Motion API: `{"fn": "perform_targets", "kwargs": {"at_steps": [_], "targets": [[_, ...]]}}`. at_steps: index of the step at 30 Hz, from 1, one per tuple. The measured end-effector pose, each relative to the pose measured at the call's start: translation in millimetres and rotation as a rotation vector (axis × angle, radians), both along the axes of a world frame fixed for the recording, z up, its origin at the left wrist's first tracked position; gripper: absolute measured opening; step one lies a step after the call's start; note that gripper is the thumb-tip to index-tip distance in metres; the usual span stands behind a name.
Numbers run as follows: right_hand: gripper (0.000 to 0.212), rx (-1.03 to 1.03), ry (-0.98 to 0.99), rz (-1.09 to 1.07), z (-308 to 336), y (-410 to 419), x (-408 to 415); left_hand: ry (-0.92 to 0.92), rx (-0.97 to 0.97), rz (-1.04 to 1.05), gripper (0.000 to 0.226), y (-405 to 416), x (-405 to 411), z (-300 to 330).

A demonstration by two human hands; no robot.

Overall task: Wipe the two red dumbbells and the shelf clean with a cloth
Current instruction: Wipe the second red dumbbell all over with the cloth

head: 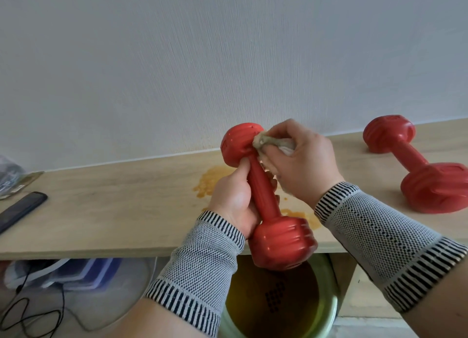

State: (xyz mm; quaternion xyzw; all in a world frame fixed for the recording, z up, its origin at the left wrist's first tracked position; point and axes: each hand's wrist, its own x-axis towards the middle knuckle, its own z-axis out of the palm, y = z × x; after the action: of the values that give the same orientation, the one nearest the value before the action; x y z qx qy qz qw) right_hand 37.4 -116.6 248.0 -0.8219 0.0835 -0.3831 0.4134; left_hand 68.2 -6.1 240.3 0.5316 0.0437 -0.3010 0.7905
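The left hand [234,198] is wrapped round the bar of a red dumbbell [263,195], holding it tilted above the near edge of the wooden shelf [114,211], its far head up near the wall and its near head hanging out over a green bucket [326,309] below. The right hand [298,160] pinches a bunched, stained cloth [268,143] and presses it against the inner face of the far head. The second red dumbbell [415,165] lies on the shelf well to the right, untouched. An orange-brown spill [210,183] marks the shelf behind the hands, so the shelf is not yet wiped.

The dumbbell looks rigid, smooth-coated and probably weighty for its size; the narrow bar is the sound place to hold, as a damp coating could slip and the ridged heads are too broad to grasp. The cloth is soft and will fold into the grooves. At far left lie a dark phone [22,208] and a plastic packet [10,178]
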Motion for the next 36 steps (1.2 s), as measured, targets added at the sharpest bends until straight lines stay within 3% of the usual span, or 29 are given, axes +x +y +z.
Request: {"fn": "perform_targets", "kwargs": {"at_steps": [3,9,14,20,26,32,36], "targets": [[0.003,0.144,0.039,-0.045,2,-7,3,-0.008,0.053,-0.021,0.034,0,-3,-1],[0.015,-0.074,0.000,0.027,11,5,6,-0.029,0.101,-0.036,0.040,-5,-11,-4],[0.014,0.121,0.182,0.005,5,-19,4,-0.082,0.077,-0.033,0.039,-2,-7,-4],[0.004,0.026,0.058,0.132,16,-2,-1,-0.095,0.069,-0.011,0.039,-1,-5,-2],[0.011,0.332,0.132,0.087,7,-18,5,-0.093,0.059,-0.038,0.040,-2,-8,0],[0.007,0.103,0.045,0.122,15,-4,3,-0.126,0.078,-0.036,0.037,0,-7,-4],[0.010,0.237,0.091,0.096,7,-11,6,-0.120,0.073,-0.043,0.036,-1,-9,-5]]}}
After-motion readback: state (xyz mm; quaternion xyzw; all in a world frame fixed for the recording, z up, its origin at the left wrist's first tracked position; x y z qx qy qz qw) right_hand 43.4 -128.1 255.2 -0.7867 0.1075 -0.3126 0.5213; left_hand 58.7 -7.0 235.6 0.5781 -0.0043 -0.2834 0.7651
